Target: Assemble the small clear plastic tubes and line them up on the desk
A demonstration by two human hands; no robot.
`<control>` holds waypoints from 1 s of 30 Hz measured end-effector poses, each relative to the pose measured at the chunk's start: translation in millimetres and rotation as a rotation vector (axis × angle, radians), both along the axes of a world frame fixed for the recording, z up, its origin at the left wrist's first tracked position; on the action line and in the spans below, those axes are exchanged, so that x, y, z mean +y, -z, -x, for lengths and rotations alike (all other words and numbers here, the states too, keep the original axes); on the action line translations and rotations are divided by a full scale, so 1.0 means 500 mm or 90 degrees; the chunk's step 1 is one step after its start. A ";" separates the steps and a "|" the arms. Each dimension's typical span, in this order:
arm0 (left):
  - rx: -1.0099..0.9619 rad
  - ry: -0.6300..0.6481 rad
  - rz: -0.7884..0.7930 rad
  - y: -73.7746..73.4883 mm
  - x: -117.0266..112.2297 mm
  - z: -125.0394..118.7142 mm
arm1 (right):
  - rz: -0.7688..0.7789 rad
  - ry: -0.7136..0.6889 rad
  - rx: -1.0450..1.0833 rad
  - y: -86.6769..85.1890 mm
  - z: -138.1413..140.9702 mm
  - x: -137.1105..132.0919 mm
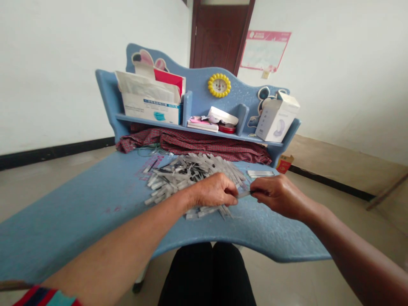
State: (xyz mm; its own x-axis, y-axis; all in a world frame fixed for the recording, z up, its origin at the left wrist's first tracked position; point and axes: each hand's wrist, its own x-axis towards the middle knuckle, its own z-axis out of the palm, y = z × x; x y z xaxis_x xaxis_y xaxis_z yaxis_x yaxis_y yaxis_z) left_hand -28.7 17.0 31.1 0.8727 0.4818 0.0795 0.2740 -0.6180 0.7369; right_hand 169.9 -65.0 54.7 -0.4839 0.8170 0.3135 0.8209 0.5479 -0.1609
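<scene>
My left hand [219, 189] is closed, its fingertips pinching one end of a slim translucent pen [244, 194]. At the other end, my right hand [269, 191] grips a dark part, mostly hidden by the fingers. The pen spans the gap between both hands, just above the table's right half. Beside and behind my left hand spreads a heap of loose translucent pens and pen parts [168, 178], some with dark pieces among them. Past my right hand, several pens [259, 174] lie side by side in a small row.
The blue table [79, 199] has a back shelf [204, 132] carrying an opened mask box [149, 102], papers [202, 124], a red tin [227, 128] and a white box [277, 119]. A yellow flower clock [219, 85] decorates its backboard. Folded checked cloth [197, 142] lies beneath the shelf.
</scene>
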 end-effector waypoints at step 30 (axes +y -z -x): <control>-0.057 0.029 0.156 -0.006 -0.005 0.006 | 0.282 0.057 0.322 -0.006 -0.015 0.000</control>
